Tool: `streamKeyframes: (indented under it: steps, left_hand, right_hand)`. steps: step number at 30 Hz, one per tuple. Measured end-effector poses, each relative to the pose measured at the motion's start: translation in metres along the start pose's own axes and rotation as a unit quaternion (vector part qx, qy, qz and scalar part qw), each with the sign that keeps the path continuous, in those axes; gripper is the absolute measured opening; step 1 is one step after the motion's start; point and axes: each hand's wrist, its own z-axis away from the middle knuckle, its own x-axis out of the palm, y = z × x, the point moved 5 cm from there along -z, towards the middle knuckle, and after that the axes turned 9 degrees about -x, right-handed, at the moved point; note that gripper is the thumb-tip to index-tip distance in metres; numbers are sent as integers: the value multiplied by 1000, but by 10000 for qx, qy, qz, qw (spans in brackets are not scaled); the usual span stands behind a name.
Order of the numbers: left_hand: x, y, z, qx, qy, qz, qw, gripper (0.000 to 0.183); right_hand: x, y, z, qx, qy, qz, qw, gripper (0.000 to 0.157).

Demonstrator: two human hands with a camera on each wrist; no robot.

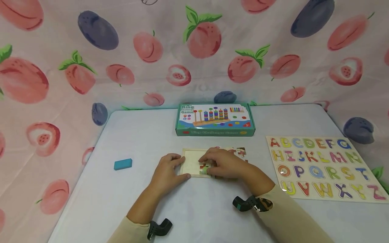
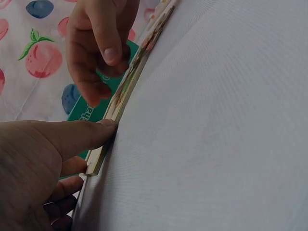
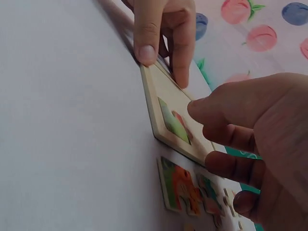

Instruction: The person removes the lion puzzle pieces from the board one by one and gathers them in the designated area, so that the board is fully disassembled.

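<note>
A shallow wooden puzzle tray lies on the white table in front of the person. The left hand grips its left end, thumb on the near edge and fingers along the side. Inside the tray's near right corner sits one green and red puzzle piece; bare wood shows over much of the rest. The right hand hovers over the tray's right part, fingers loosely bent, with nothing visibly held. Its thumb is close above the piece in the right wrist view. Several loose puzzle pieces lie just right of the tray, partly hidden by the right hand.
Behind the tray stands a green Ring Challenge Game box. A wooden alphabet board with coloured letters lies at the right. A small blue block is on the left. Fruit-patterned cloth hangs behind the table.
</note>
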Motion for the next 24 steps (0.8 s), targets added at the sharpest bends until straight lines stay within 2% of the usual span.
streamKeyframes:
  steps: [3, 8, 16, 24]
  left_hand:
    - [0, 1, 0, 4, 3, -6, 10000, 69]
    - [-1, 1, 1, -53, 5, 18, 10000, 69]
    - [-1, 1, 2, -77, 2, 32, 10000, 69]
    - [-1, 1, 1, -42, 5, 19, 10000, 69]
  right_hand:
    - [5, -3, -5, -15, -80, 39, 10000, 35]
    - [11, -4, -9, 203, -186, 291, 9992, 32]
    - [17, -3, -12, 353, -152, 626, 9973, 26]
    - [19, -4, -13, 388, -143, 635, 9971, 24]
